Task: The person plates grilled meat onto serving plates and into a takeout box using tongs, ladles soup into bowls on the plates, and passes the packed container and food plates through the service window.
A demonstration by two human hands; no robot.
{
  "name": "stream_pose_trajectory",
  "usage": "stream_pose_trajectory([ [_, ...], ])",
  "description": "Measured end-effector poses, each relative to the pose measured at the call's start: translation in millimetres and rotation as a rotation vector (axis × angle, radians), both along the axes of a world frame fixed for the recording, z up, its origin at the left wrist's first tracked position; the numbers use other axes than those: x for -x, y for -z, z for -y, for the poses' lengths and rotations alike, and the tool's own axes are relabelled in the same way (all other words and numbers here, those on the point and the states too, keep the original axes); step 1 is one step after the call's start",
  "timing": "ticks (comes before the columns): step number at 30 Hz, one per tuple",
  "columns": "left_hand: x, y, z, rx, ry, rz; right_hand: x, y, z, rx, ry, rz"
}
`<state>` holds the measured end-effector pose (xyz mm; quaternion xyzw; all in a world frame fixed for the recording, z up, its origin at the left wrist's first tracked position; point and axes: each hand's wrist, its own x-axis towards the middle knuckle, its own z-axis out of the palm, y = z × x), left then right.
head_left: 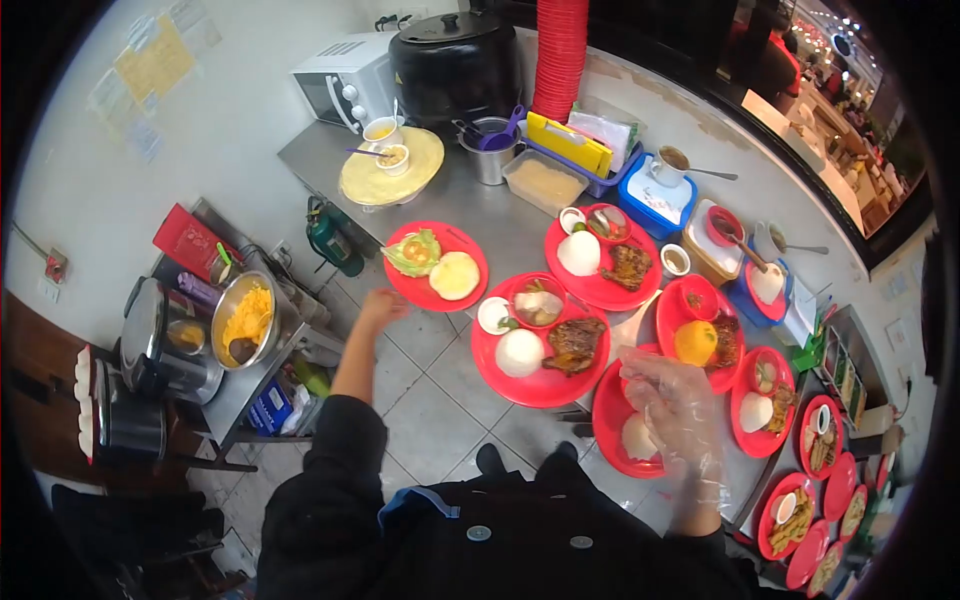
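Observation:
My left hand (381,309), bare, reaches out just below a red plate (418,294) with its fingers loosely stretched; I cannot tell whether they touch the rim. That plate carries lettuce with tomato (412,252) and a round bun (455,276). On my right hand (672,402) is a clear plastic glove. Its fingers are apart and slightly bent, with nothing visible in them, over a red plate (610,425) with a rice mound (640,438), which the hand partly hides. Left of it, another red plate (497,376) bears rice, browned meat (574,345) and small bowls.
More red plates of food (603,285) line the counter to the right. Sauce containers (669,165) and a food tub (545,182) stand behind. A black soup kettle (455,65) and microwave (345,85) are at the back. Far left sits a bowl of yellow shreds (247,315).

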<state>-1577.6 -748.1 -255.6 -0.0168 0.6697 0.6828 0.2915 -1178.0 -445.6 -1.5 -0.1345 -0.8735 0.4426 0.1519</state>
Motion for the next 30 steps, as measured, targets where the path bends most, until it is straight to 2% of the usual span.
stream_pose_trajectory([
  [1, -2.4, 2.7, -11.9, -0.130, -0.029, 0.138, 6.7, 0.3, 7.4, -0.004, 0.011, 0.003],
  [2, -1.8, 5.6, -20.3, -0.133, -0.019, 0.142, 12.5, 2.1, 10.9, 0.049, 0.033, 0.014],
  [4, 0.6, 11.7, -35.0, -0.010, -0.141, 0.058, 22.6, 6.7, 13.8, 0.097, 0.059, 0.028],
  [7, -7.7, -16.2, -61.4, -0.009, -0.162, 0.002, 37.6, 21.4, 13.5, 0.273, 0.199, 0.043],
  [8, -2.3, -11.1, -70.4, -0.006, -0.154, -0.001, 46.4, 25.0, 11.7, 0.277, 0.207, 0.040],
  [10, 13.5, 0.0, -88.7, -0.080, -0.148, -0.021, 68.3, 30.0, 5.2, 0.126, 0.200, 0.058],
  [12, 25.3, 2.2, -109.0, -0.048, -0.122, -0.021, 106.6, 30.7, -7.3, 0.088, 0.218, 0.041],
  [14, 38.2, 8.3, -116.4, 0.112, -0.019, -0.102, 162.8, 20.8, -26.5, -0.499, 0.097, -0.068],
  [15, 46.7, 13.3, -116.8, 0.246, 0.072, -0.191, 197.8, 15.6, -34.8, -0.503, 0.055, -0.164],
  [17, 50.8, -57.7, -113.9, 0.659, 0.525, -0.312, 274.2, 31.7, -57.6, -0.730, 0.029, 0.002],
  [18, 54.2, -99.6, -117.0, 0.657, 0.530, -0.324, 311.8, 29.4, -64.0, -0.758, -0.025, -0.128],
  [19, 60.0, -142.9, -121.8, 0.717, 0.794, -0.377, 348.5, 28.0, -69.2, -0.781, -0.083, -0.252],
  [20, 73.8, -171.9, -128.2, 0.772, 1.058, -0.429, 394.6, 42.6, -80.1, -0.852, -0.057, -0.188],
  [22, 120.8, -202.6, -145.7, 0.545, 0.800, -1.036, 474.7, 87.7, -107.3, -0.937, -0.026, -0.132],
  [23, 136.8, -250.3, -164.9, 0.652, 0.689, -1.067, 507.6, 112.5, -119.6, -1.122, -0.053, -0.108],
  [24, 173.7, -270.2, -181.8, 0.352, 0.604, -1.288, 530.0, 120.3, -127.4, -1.309, -0.077, -0.080],
  [25, 202.2, -297.3, -197.2, 0.264, 0.544, -1.357, 537.9, 110.4, -128.8, -1.320, -0.065, -0.077],
  [26, 238.5, -315.3, -212.1, 0.301, 0.431, -1.548, 537.7, 96.0, -125.3, -1.307, -0.119, 0.052],
  [27, 272.5, -328.3, -224.5, 0.332, 0.383, -1.562, 535.6, 86.7, -119.9, -1.281, -0.173, 0.190],
  [28, 305.6, -335.7, -234.2, 0.407, 0.311, -1.843, 531.5, 87.2, -118.2, -1.271, -0.159, 0.218],
  [30, 354.9, -349.1, -245.1, 0.361, 0.456, -1.926, 520.7, 84.1, -119.9, -1.417, -0.200, 0.078],
])
